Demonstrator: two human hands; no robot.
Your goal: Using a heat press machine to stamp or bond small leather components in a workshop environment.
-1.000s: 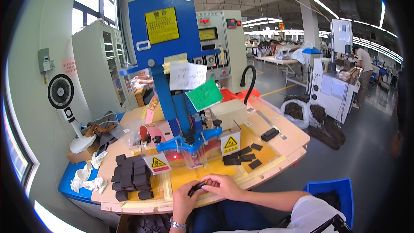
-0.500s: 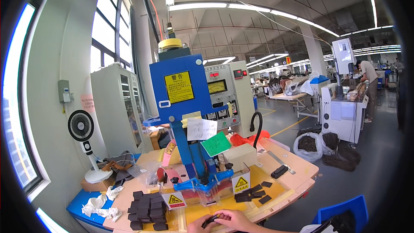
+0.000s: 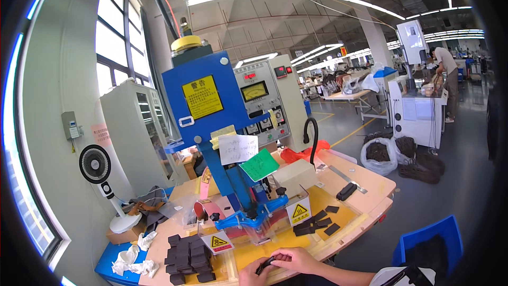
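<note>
Both my hands are at the front edge of the bench, just in front of the blue press [image 3: 206, 95]. My left hand [image 3: 253, 274] and my right hand [image 3: 296, 260] are closed on a small black piece [image 3: 265, 265], most of which the fingers cover. Its exact kind cannot be made out. Left of my hands lies a stacked pile of flat black pieces [image 3: 191, 258]. More loose black pieces [image 3: 317, 223] are scattered to the right of the press head [image 3: 251, 217]. That blue head, with its black knobs, stands just beyond my hands.
Warning plates [image 3: 300, 213] flank the press head. Further right on the bench are a black block [image 3: 346, 191] and a metal ruler [image 3: 346, 178]. A white fan [image 3: 96, 165] and crumpled white cloths [image 3: 127, 259] are at left. A blue bin [image 3: 431, 241] stands at lower right.
My view has tilted and shifted, so the press appears further left and leans more. My hands stay together on the black piece in front of the press.
</note>
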